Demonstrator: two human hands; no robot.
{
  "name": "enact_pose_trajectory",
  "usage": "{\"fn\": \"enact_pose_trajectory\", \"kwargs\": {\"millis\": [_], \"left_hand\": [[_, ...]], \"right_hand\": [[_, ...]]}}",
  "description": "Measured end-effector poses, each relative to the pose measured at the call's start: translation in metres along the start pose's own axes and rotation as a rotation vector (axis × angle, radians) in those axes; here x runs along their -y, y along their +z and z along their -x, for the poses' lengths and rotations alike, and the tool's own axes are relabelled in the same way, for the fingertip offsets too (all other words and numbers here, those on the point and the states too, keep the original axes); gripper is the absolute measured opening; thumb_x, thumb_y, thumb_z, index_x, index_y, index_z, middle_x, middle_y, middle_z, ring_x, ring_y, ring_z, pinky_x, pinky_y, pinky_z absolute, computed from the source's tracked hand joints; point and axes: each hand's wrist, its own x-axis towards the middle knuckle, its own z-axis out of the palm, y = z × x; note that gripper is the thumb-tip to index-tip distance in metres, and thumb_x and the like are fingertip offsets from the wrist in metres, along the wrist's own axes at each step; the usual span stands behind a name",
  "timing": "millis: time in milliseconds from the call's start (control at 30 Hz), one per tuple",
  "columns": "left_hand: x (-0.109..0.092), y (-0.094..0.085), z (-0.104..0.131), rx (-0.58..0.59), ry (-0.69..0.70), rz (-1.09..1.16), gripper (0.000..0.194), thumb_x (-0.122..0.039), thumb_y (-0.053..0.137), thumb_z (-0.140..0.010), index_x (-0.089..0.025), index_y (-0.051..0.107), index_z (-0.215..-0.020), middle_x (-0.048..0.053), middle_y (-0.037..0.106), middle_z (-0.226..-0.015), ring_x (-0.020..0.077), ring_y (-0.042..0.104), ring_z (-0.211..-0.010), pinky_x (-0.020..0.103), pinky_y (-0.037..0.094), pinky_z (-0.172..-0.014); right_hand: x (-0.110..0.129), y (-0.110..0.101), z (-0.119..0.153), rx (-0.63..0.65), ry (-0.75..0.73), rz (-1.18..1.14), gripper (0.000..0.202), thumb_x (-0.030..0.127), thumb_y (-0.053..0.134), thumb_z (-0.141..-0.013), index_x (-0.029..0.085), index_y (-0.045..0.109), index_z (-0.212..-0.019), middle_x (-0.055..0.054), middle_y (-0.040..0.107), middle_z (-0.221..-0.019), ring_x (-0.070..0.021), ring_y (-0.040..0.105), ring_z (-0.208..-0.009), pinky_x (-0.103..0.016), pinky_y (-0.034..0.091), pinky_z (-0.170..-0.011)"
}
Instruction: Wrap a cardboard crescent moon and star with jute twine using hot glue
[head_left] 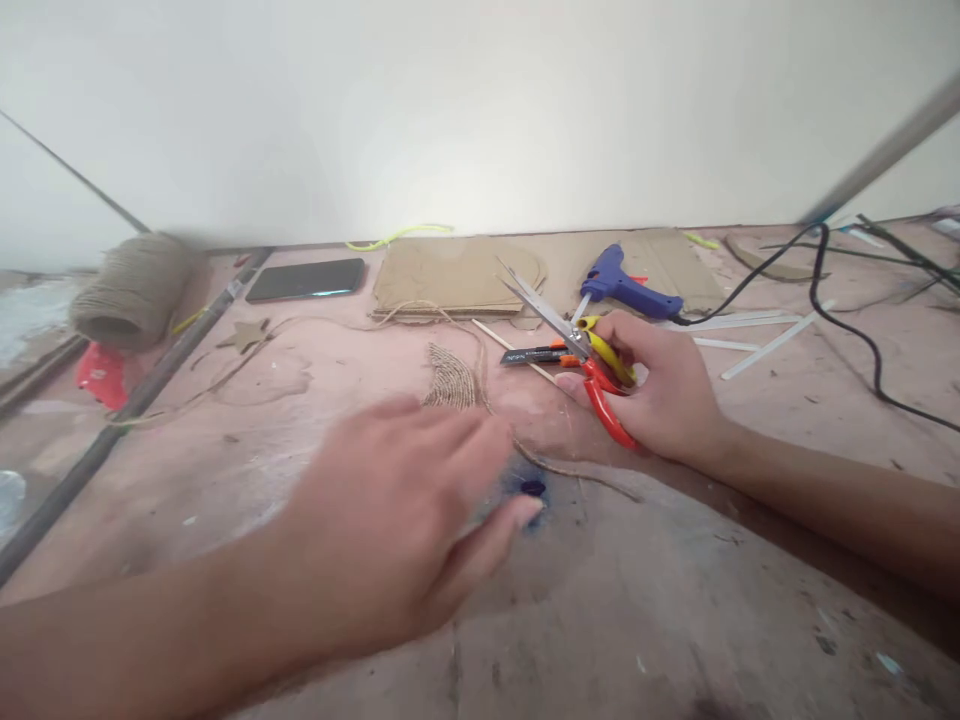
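Observation:
My right hand point(664, 385) grips scissors point(574, 335) by their red and yellow handles. The blades point up and to the left, slightly parted. My left hand point(412, 500), blurred by motion, hovers over the near middle of the work surface with fingers stretched and thumb apart, and nothing shows in it. Just beyond it lies a small twine-covered piece point(450, 378), partly hidden by the hand. A loose strand of twine point(574, 473) runs past that piece. Under the scissors rest a black and orange utility knife point(532, 355) and a thin wooden stick point(491, 335).
A blue glue gun point(626, 285) with a black cord lies on cardboard point(457, 275), near white glue sticks point(776, 340). Leftward are a phone point(306, 280), a cardboard star point(246, 336), a twine spool point(131, 290) and a dark metal bar point(150, 385). A wall stands behind.

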Motion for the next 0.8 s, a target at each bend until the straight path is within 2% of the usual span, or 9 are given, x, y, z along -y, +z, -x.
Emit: {"fn": "enact_pose_trajectory", "kwargs": {"millis": [33,100,200,333,433,567,667,733,800], "left_hand": [[-0.002,0.007,-0.017,0.111,0.043,-0.111,0.033,-0.049,0.059,-0.114,-0.02,0.07,-0.104,0.006,0.074,-0.091,0.0271,0.067,-0.073,0.045,0.053,-0.068],[-0.008,0.022,-0.035,0.157,0.064,-0.296,0.041,-0.059,0.067,-0.106,-0.02,0.066,-0.093,0.006,0.071,-0.081,0.029,0.065,-0.064,0.046,0.047,-0.058],[-0.013,0.038,-0.034,0.193,0.081,-0.422,0.048,-0.067,0.07,-0.102,-0.022,0.064,-0.092,0.006,0.071,-0.082,0.0306,0.068,-0.064,0.046,0.047,-0.055],[-0.008,0.043,-0.024,0.209,0.186,-0.483,0.019,-0.036,0.07,-0.101,-0.023,0.061,-0.09,0.004,0.069,-0.079,0.0283,0.067,-0.059,0.043,0.042,-0.05],[-0.005,0.044,-0.024,0.238,0.239,-0.455,0.012,-0.027,0.073,-0.091,-0.022,0.062,-0.091,0.005,0.069,-0.076,0.0273,0.066,-0.057,0.041,0.038,-0.048],[0.001,0.048,-0.031,0.268,0.287,-0.401,0.008,-0.017,0.07,-0.088,-0.02,0.063,-0.089,0.005,0.069,-0.072,0.0237,0.062,-0.051,0.038,0.029,-0.045],[0.016,0.037,-0.041,0.274,0.294,-0.304,0.01,-0.012,0.063,-0.09,-0.021,0.062,-0.085,0.002,0.07,-0.07,0.0188,0.058,-0.048,0.036,0.024,-0.043],[0.034,0.015,-0.049,0.228,0.221,-0.246,0.018,-0.009,0.055,-0.094,-0.021,0.062,-0.082,-0.001,0.068,-0.065,0.0158,0.053,-0.045,0.035,0.026,-0.044],[0.054,-0.015,-0.055,0.124,0.081,-0.2,0.029,-0.015,0.048,-0.103,-0.021,0.061,-0.077,-0.002,0.062,-0.06,0.015,0.054,-0.049,0.032,0.035,-0.047]], "right_hand": [[0.0,0.0,0.0,0.003,-0.001,0.004,0.054,0.07,0.082,-0.086,0.028,0.05,-0.075,0.003,0.054,-0.065,-0.0177,0.047,-0.06,-0.035,0.036,-0.058],[0.0,-0.001,0.0,0.004,-0.001,0.008,0.053,0.07,0.082,-0.086,0.028,0.051,-0.076,0.004,0.05,-0.063,-0.017,0.045,-0.058,-0.035,0.036,-0.057],[-0.001,-0.001,0.0,0.008,-0.005,0.008,0.053,0.071,0.082,-0.087,0.028,0.052,-0.078,0.005,0.049,-0.063,-0.0157,0.042,-0.056,-0.035,0.036,-0.056],[0.0,-0.001,0.0,0.009,-0.008,0.012,0.055,0.072,0.083,-0.086,0.028,0.05,-0.077,0.005,0.05,-0.063,-0.0162,0.043,-0.057,-0.035,0.037,-0.056],[0.001,-0.001,0.0,0.011,-0.002,0.014,0.055,0.072,0.083,-0.086,0.029,0.051,-0.077,0.005,0.049,-0.063,-0.0169,0.042,-0.057,-0.036,0.037,-0.056],[0.001,-0.002,0.0,0.019,0.002,0.013,0.054,0.072,0.083,-0.087,0.029,0.051,-0.077,0.004,0.048,-0.063,-0.0172,0.042,-0.057,-0.036,0.037,-0.057],[0.0,-0.002,0.0,0.016,-0.003,0.016,0.055,0.071,0.083,-0.086,0.029,0.048,-0.076,0.004,0.049,-0.063,-0.0175,0.042,-0.058,-0.036,0.037,-0.057],[0.0,-0.001,0.0,0.018,-0.009,0.014,0.054,0.069,0.083,-0.086,0.029,0.048,-0.075,0.004,0.05,-0.064,-0.0181,0.043,-0.059,-0.036,0.037,-0.057],[-0.001,-0.001,-0.001,0.027,-0.013,0.008,0.051,0.065,0.083,-0.085,0.03,0.047,-0.075,0.004,0.05,-0.063,-0.0183,0.043,-0.058,-0.036,0.037,-0.057]]}}
